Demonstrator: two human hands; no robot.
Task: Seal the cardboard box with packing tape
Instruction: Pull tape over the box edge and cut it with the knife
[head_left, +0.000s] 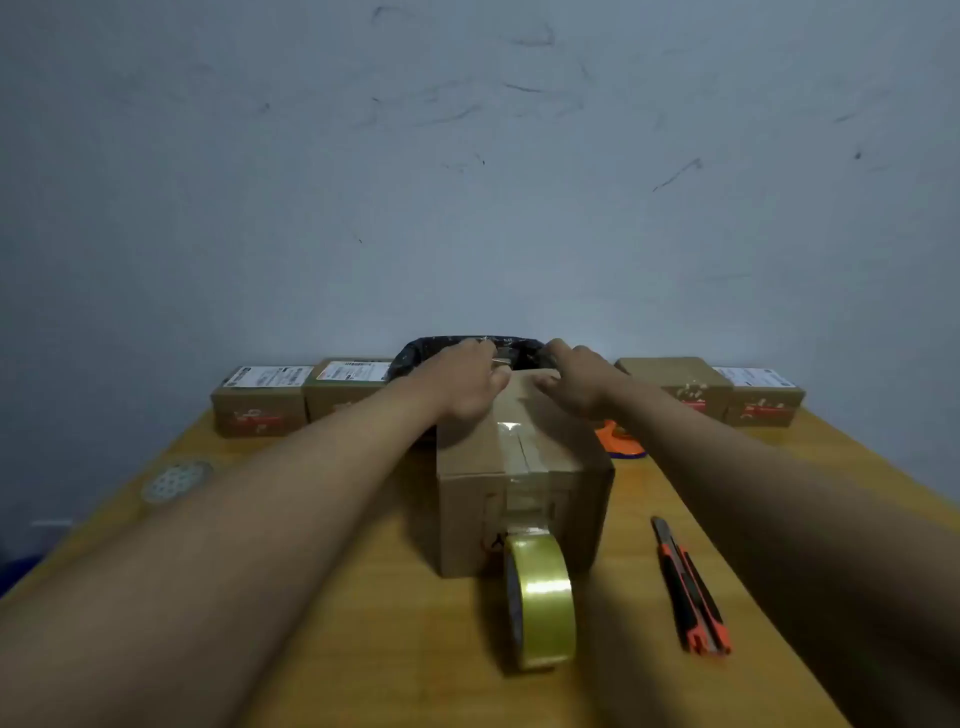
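Left fingers: curled over the far top edge of the cardboard box, pinching something small — too blurred to name.
Right fingers: bent and pressing on the box top at its far edge; tips partly hidden.
Box: mid-worktop, clear tape strip along the top seam and down the near face.
Tape roll: upright against the near face.
Utility knife: right of the box, apart.
Behind the hands: black bag, mostly hidden.

My left hand and right hand press the tape strip onto the cardboard box's far top edge. The tape roll stands upright against its near face, a utility knife to the right on the tabletop.
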